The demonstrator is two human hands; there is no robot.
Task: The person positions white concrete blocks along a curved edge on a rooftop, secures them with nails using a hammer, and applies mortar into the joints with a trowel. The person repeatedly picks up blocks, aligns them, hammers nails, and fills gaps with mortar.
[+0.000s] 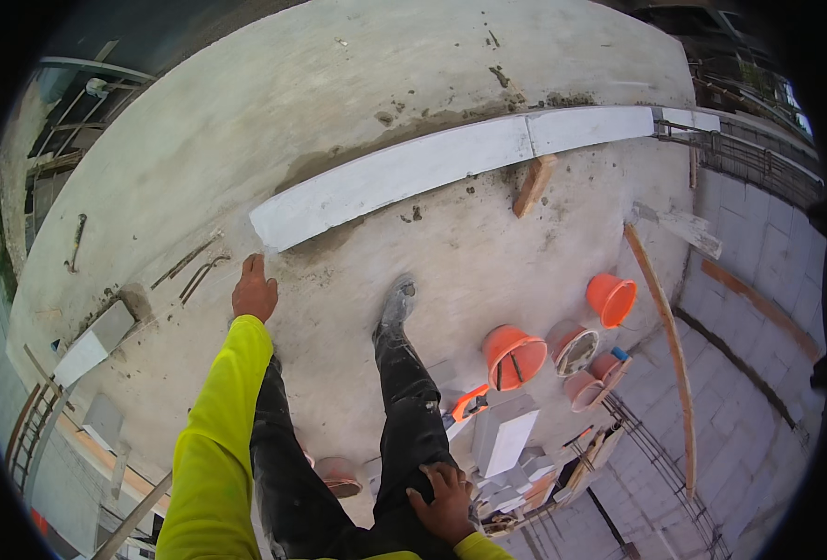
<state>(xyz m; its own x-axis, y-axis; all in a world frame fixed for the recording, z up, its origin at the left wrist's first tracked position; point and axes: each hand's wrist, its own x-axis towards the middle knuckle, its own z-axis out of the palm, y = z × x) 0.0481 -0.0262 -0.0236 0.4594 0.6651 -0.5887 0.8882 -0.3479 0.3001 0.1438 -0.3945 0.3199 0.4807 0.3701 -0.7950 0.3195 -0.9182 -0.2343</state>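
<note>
My left hand (254,291) reaches forward in a bright yellow sleeve, fingers loosely together, holding nothing, just short of the near end of a long row of white blocks (404,173) laid on the concrete slab (245,121). My right hand (446,504) rests flat on my right thigh, fingers spread over dark, mortar-stained trousers. My right foot (396,301) is stepped forward on the slab below the white row.
Several orange buckets (514,357) stand to the right, beside a stack of white blocks (505,439) and an orange-handled tool (469,403). A long wooden plank (665,336) leans at the right. Bent rebar pieces (194,266) lie left. A block wall (758,308) drops away right.
</note>
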